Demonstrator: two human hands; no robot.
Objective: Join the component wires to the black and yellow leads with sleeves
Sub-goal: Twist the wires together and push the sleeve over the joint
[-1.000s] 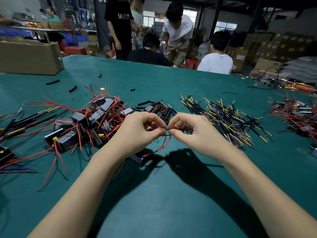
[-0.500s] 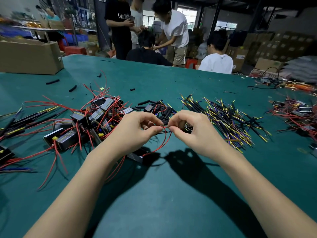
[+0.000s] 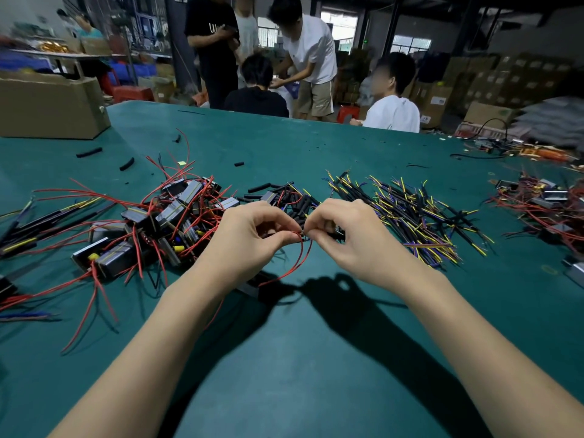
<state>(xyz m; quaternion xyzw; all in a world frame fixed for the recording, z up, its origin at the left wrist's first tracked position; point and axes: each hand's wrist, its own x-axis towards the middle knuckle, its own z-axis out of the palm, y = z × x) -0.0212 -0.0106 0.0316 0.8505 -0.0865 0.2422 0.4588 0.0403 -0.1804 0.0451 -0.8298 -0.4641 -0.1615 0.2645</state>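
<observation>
My left hand (image 3: pixel 249 238) pinches a thin red component wire (image 3: pixel 294 267) that loops down to a black component (image 3: pixel 252 287) on the green table (image 3: pixel 316 358). Fingertip to fingertip with it, my right hand (image 3: pixel 347 235) pinches a black lead (image 3: pixel 336 235) at the wire's end. A pile of black components with red wires (image 3: pixel 158 222) lies to the left. Short black sleeves (image 3: pixel 294 203) lie just beyond my hands. A heap of black and yellow leads (image 3: pixel 410 216) spreads to the right.
A cardboard box (image 3: pixel 50 105) stands at the far left of the table. More red-wired parts (image 3: pixel 543 207) lie at the right edge. Joined leads (image 3: pixel 31 226) lie at the left edge. Several people (image 3: pixel 309 64) stand and sit beyond the far edge.
My hands have stayed together over the same spot, shifting slightly while working the red wire against the lead. The people behind the table have moved about.
</observation>
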